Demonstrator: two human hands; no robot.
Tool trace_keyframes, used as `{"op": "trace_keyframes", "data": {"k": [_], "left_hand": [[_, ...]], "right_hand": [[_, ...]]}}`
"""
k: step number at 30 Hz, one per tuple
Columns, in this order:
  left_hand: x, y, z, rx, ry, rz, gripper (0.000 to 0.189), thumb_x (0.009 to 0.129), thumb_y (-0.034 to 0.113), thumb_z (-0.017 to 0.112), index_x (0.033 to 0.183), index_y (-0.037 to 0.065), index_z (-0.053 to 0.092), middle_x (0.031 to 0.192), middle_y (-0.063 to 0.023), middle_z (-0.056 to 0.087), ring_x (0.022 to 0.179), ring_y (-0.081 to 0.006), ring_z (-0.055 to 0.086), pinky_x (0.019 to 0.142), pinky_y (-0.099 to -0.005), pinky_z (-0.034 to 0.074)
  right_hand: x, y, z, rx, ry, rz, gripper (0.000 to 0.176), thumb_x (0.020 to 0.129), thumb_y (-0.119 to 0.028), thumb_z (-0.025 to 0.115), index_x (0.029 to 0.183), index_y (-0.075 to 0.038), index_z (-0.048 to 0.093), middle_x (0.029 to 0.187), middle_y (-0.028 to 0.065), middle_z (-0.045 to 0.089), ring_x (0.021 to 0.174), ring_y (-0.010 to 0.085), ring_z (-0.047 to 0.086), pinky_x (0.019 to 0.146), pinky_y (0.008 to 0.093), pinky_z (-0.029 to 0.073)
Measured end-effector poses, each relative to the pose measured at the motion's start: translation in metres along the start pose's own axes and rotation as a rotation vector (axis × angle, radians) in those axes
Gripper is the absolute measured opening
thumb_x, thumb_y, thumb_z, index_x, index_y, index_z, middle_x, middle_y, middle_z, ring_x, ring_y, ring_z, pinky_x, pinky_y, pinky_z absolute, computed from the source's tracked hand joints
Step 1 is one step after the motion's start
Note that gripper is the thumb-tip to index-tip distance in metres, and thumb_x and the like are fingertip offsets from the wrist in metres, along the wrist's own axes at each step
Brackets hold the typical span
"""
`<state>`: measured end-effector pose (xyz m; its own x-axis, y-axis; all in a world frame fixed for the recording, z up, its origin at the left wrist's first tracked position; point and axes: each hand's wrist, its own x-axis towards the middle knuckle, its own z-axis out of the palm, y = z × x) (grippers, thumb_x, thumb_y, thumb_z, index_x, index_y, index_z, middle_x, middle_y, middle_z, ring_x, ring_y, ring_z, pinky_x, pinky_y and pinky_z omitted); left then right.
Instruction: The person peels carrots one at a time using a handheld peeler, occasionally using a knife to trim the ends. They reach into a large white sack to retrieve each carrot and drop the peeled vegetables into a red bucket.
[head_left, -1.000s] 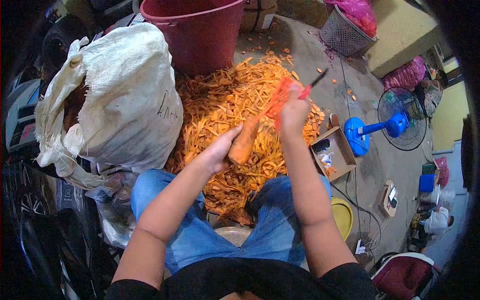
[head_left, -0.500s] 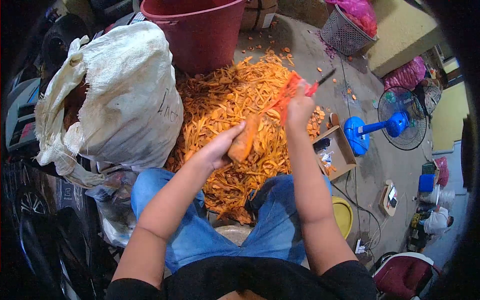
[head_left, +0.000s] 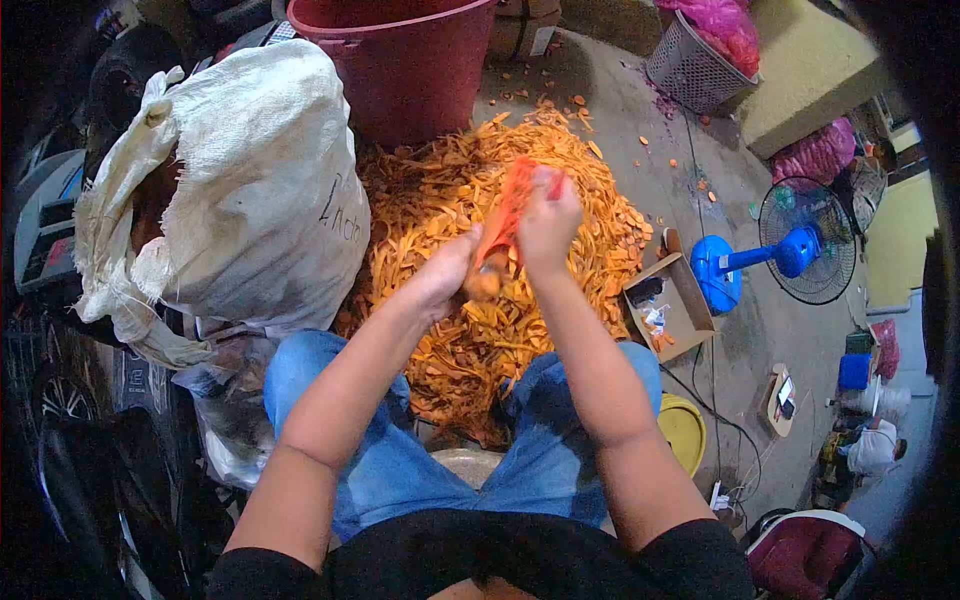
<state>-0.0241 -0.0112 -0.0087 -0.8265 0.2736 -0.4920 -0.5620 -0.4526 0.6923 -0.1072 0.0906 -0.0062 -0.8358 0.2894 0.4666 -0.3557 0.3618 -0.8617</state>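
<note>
My left hand (head_left: 448,272) is wrapped round an orange root like a carrot (head_left: 484,284), held between my knees and the heap. My right hand (head_left: 550,222) is closed on a red-handled tool (head_left: 556,184), with an orange-red net-like cloth (head_left: 508,208) hanging from it over the root. The tool's blade is hidden. Under both hands lies a large heap of orange peelings (head_left: 430,220).
A white woven sack (head_left: 260,180) stands left, with a red tub (head_left: 400,70) behind the heap. To the right are an open cardboard box (head_left: 680,300), a blue fan (head_left: 720,270), a yellow lid (head_left: 682,434) and a grey basket (head_left: 700,75). A person (head_left: 872,447) is far right.
My right hand has come down and left, bringing the red tool and cloth against the root. The dark blade that stuck out to the right no longer shows.
</note>
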Motion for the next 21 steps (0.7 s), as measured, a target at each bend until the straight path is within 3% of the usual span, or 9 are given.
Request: {"op": "trace_keyframes", "data": {"k": [1, 3, 4, 6, 9, 11, 15, 17, 21], "left_hand": [[-0.002, -0.003, 0.001, 0.089, 0.018, -0.019, 0.039, 0.085, 0.036, 0.027, 0.094, 0.004, 0.047, 0.074, -0.006, 0.055, 0.059, -0.0148, 0.053, 0.053, -0.029, 0.045], [-0.019, -0.015, 0.015, 0.186, -0.029, -0.038, 0.04, 0.084, 0.037, 0.031, 0.098, 0.002, 0.045, 0.082, -0.0073, 0.055, 0.07, -0.0148, 0.054, 0.059, -0.0287, 0.045], [-0.019, -0.015, 0.017, 0.174, -0.04, -0.018, 0.04, 0.084, 0.037, 0.032, 0.099, 0.003, 0.045, 0.083, -0.0072, 0.054, 0.071, -0.015, 0.054, 0.057, -0.0292, 0.045], [-0.016, -0.012, 0.016, 0.155, -0.06, 0.006, 0.039, 0.083, 0.037, 0.033, 0.1, 0.004, 0.044, 0.083, -0.007, 0.054, 0.071, -0.0153, 0.054, 0.055, -0.0297, 0.045], [-0.007, 0.001, 0.004, -0.076, 0.004, -0.101, 0.039, 0.083, 0.038, 0.033, 0.101, 0.006, 0.043, 0.082, -0.0075, 0.054, 0.068, -0.0169, 0.053, 0.052, -0.0297, 0.045], [-0.002, 0.002, -0.002, -0.286, -0.069, -0.037, 0.038, 0.083, 0.039, 0.032, 0.1, 0.007, 0.043, 0.08, -0.0077, 0.053, 0.066, -0.0182, 0.053, 0.051, -0.0296, 0.045], [0.001, -0.006, -0.005, -0.23, 0.019, 0.034, 0.037, 0.084, 0.037, 0.029, 0.099, 0.007, 0.044, 0.08, -0.0068, 0.054, 0.063, -0.0165, 0.054, 0.049, -0.0287, 0.045], [-0.003, -0.005, -0.005, -0.189, -0.004, -0.048, 0.037, 0.084, 0.037, 0.029, 0.098, 0.006, 0.045, 0.078, -0.0066, 0.055, 0.063, -0.0148, 0.054, 0.05, -0.0282, 0.045], [-0.021, 0.005, 0.012, 0.094, -0.07, -0.15, 0.036, 0.085, 0.032, 0.03, 0.101, 0.004, 0.045, 0.084, -0.0056, 0.055, 0.069, -0.012, 0.055, 0.06, -0.0259, 0.045]], "right_hand": [[0.01, 0.008, -0.001, -0.105, 0.136, -0.071, 0.022, 0.081, -0.017, 0.043, 0.067, 0.0, 0.047, 0.053, 0.0061, 0.046, 0.047, 0.0159, 0.041, 0.046, 0.0301, 0.033], [0.045, 0.056, -0.022, -0.056, 0.163, 0.276, 0.027, 0.081, -0.024, 0.045, 0.075, 0.002, 0.051, 0.056, 0.0047, 0.046, 0.052, 0.0128, 0.042, 0.049, 0.027, 0.034], [0.044, 0.051, -0.025, -0.06, 0.167, 0.282, 0.027, 0.081, -0.024, 0.045, 0.075, 0.002, 0.051, 0.056, 0.0047, 0.046, 0.052, 0.0128, 0.042, 0.049, 0.027, 0.034], [0.048, 0.038, -0.036, -0.107, 0.104, 0.56, 0.028, 0.08, -0.025, 0.045, 0.073, 0.001, 0.05, 0.059, 0.004, 0.048, 0.053, 0.0112, 0.043, 0.049, 0.0274, 0.034], [0.022, 0.014, -0.018, 0.25, 0.018, 0.428, 0.022, 0.081, -0.017, 0.044, 0.068, 0.0, 0.048, 0.057, 0.0032, 0.048, 0.05, 0.0117, 0.042, 0.047, 0.0274, 0.034], [-0.001, 0.002, -0.006, 0.231, -0.094, 0.251, 0.022, 0.081, -0.018, 0.045, 0.071, 0.0, 0.05, 0.058, 0.0038, 0.048, 0.051, 0.0123, 0.043, 0.048, 0.0272, 0.035], [-0.023, -0.011, 0.0, 0.219, -0.246, 0.247, 0.021, 0.08, -0.018, 0.045, 0.073, 0.001, 0.05, 0.058, 0.0058, 0.05, 0.053, 0.0141, 0.045, 0.05, 0.0277, 0.036], [-0.017, -0.002, 0.001, 0.127, -0.136, 0.082, 0.02, 0.08, -0.017, 0.045, 0.074, 0.002, 0.05, 0.059, 0.008, 0.051, 0.055, 0.0161, 0.048, 0.052, 0.0287, 0.038], [0.035, 0.048, -0.02, -0.01, 0.135, 0.2, 0.022, 0.081, -0.017, 0.043, 0.069, 0.002, 0.048, 0.061, 0.0075, 0.052, 0.055, 0.0167, 0.049, 0.051, 0.0284, 0.038]]}}
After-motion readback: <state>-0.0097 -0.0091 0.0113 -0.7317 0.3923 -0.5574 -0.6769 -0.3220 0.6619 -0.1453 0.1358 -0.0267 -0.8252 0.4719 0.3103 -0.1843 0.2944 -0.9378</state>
